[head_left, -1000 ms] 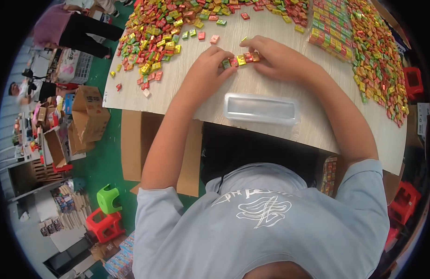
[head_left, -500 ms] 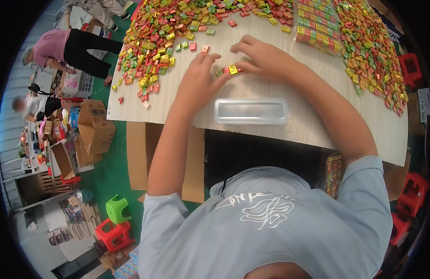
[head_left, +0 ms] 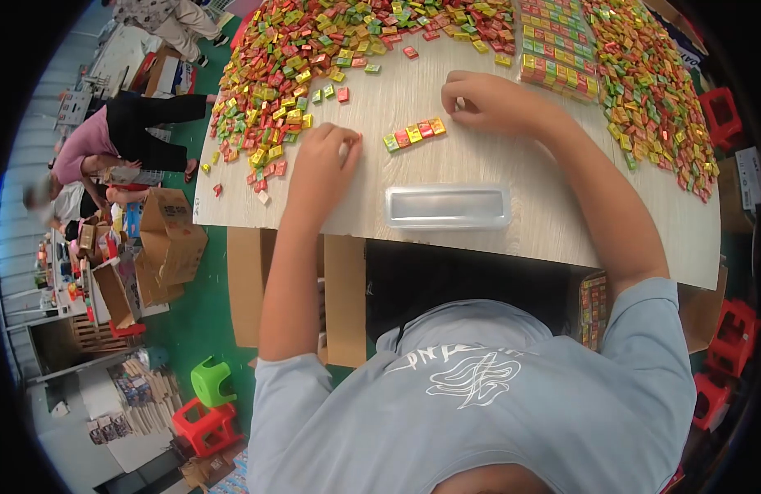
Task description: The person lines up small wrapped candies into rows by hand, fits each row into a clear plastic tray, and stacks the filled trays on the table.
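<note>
A short row of small wrapped candies (head_left: 414,134), green, red, yellow and orange, lies on the table between my hands. To its left, my left hand (head_left: 324,165) has its fingers pinched together, and a sliver of red candy shows at the fingertips. My right hand (head_left: 500,103) is curled to the right of the row, thumb against fingers; whatever they hold, if anything, is hidden. A clear plastic tray (head_left: 448,224) sits nearer my body with no candies in it. Neither hand touches the row or the tray.
Loose candies (head_left: 273,90) are heaped at the far left, with another heap (head_left: 652,99) at the right. A clear pack of stacked candies (head_left: 559,49) stands between them. Cardboard boxes (head_left: 170,235), a green stool (head_left: 211,381) and a bending person (head_left: 88,152) are off to the left.
My hands have moved apart from the row, uncovering it. The left hand came back toward me, and the orange-red candy near its fingers has left its spot. The right hand shifted right.
</note>
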`<state>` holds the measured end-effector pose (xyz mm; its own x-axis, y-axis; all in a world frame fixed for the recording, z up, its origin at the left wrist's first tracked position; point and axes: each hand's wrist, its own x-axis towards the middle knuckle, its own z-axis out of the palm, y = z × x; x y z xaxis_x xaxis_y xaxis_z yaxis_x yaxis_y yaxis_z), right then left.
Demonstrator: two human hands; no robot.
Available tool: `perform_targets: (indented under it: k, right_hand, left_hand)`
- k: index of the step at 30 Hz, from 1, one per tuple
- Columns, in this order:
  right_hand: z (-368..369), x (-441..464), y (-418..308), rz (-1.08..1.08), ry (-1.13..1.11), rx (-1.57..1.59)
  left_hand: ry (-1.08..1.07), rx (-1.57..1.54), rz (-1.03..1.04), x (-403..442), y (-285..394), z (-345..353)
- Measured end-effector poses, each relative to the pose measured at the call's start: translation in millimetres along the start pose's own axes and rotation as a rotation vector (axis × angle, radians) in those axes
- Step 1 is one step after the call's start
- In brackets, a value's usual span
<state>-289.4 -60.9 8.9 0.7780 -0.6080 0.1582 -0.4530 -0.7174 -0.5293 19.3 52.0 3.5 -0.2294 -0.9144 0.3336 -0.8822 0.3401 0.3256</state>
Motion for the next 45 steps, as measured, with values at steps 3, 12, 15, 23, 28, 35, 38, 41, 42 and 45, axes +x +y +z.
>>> perform_targets:
  k: [3,12,15,23,28,35,38,41,42,45]
  right_hand:
    - [-7.9,-1.7,-11.2,0.035,-0.111,0.097]
    - [6.0,-2.0,-19.6,0.108,-0.082,0.159]
    - [5.5,-3.8,-28.6,0.095,-0.086,0.155]
    - [22.3,-2.6,-21.8,-0.041,0.041,0.019]
    - [20.8,2.7,-20.8,-0.078,-0.032,-0.046]
    - [26.4,1.4,-20.2,-0.092,-0.005,-0.007]
    - [28.1,-3.1,-22.9,-0.099,0.047,0.008]
    - [24.7,-5.2,-26.2,-0.063,0.029,-0.01]
    - [23.7,-3.8,-28.6,-0.052,0.018,-0.018]
    - [19.5,-0.6,-34.8,0.024,-0.087,-0.043]
  left_hand:
    - [-0.016,-0.077,-0.039,-12.1,18.5,-1.7]
    - [-0.034,-0.176,-0.079,-4.6,33.7,10.8]
    - [-0.022,-0.21,-0.072,-4.7,31.8,15.0]
    - [-0.021,-0.246,-0.018,-2.7,31.4,17.7]
    - [-0.091,-0.28,-0.057,1.1,37.4,20.0]
    - [-0.032,-0.138,0.092,12.6,44.6,27.6]
    - [-0.065,-0.12,0.028,13.9,46.5,31.7]
    - [-0.025,-0.091,-0.007,14.5,47.9,33.6]
    - [-0.006,-0.084,0.001,13.2,47.7,33.8]
    - [0.001,-0.084,-0.022,11.3,46.2,33.0]
